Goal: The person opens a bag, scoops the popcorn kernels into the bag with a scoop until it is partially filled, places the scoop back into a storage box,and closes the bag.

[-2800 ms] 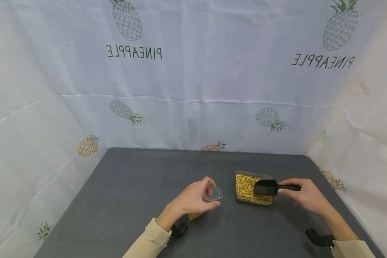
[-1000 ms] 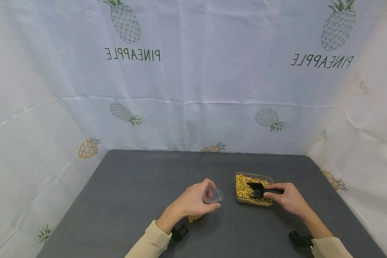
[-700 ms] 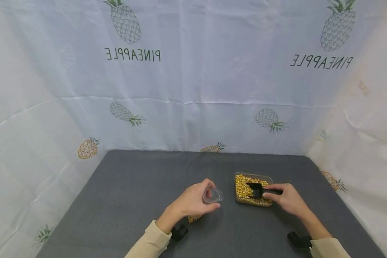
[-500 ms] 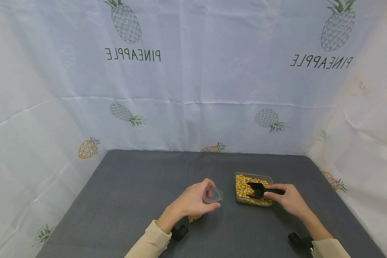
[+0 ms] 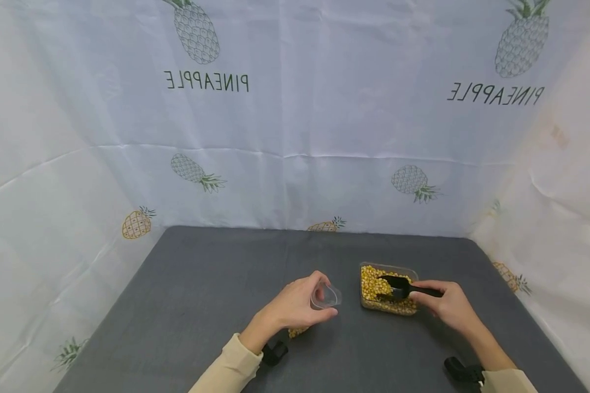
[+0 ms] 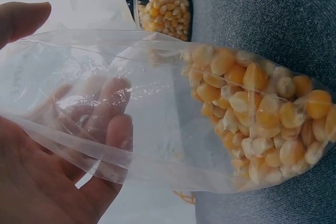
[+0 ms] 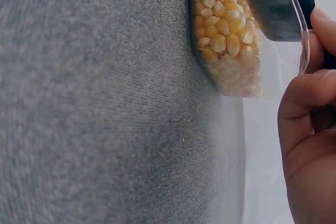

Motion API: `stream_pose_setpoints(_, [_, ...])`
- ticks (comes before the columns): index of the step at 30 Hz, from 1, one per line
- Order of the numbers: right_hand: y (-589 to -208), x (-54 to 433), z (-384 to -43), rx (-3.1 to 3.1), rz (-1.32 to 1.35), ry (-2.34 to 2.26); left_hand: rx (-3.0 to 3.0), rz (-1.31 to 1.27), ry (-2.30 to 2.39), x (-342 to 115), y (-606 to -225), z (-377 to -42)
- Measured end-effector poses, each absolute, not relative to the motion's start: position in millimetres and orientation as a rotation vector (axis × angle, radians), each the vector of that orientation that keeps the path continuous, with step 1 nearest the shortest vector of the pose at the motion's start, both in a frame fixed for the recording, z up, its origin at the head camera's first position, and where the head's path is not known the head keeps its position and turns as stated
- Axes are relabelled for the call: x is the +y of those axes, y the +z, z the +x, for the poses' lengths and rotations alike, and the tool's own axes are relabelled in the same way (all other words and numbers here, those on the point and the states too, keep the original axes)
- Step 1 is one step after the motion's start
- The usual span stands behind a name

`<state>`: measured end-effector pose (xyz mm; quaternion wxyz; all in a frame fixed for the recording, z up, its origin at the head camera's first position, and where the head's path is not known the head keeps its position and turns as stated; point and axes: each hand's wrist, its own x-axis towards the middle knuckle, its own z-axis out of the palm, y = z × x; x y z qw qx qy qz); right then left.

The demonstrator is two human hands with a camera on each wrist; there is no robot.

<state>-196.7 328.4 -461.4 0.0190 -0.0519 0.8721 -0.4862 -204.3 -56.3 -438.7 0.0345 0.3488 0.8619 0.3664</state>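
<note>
Currently, the black scoop is lying with its bowl inside the rim of the clear rectangular container, its lip meeting the dried corn kernels. Its long axis is running roughly left to right: the lip is pointing left and the handle is extending out over the container's right side, angling slightly toward the person. How many kernels the bowl is carrying cannot be told.

The right hand is gripping the handle between thumb and fingers, and is therefore the nearer hand to the container. The clear plastic bag is standing to the left of the container, apart from it, its mouth gaping upward and its long axis running nearly upright. The scoop's lip is thus facing the bag's side, with the container's left wall intervening.

The left hand is holding the bag near its mouth, fingers and thumb curving around the film. Bagged kernels are filling the lower end. The grey tabletop is supporting both vessels.
</note>
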Motion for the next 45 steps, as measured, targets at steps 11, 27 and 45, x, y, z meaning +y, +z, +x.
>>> stream_pose_setpoints(11, [-464.8, 330.9, -196.5, 2.707, -0.192, -1.567, 2.665, 1.065, 1.123, -57.9, -438.9, -204.5])
stream_pose_setpoints(27, [-464.6, 333.1, -192.8, 2.685, -0.239, -1.639, 2.662, 1.056, 1.135, -57.6, -439.9, -205.6])
stream_pose_setpoints(45, [-462.3, 334.7, -192.4, 2.673, -0.310, -1.691, 2.656, 1.061, 1.152, -59.0, -440.8, -206.5])
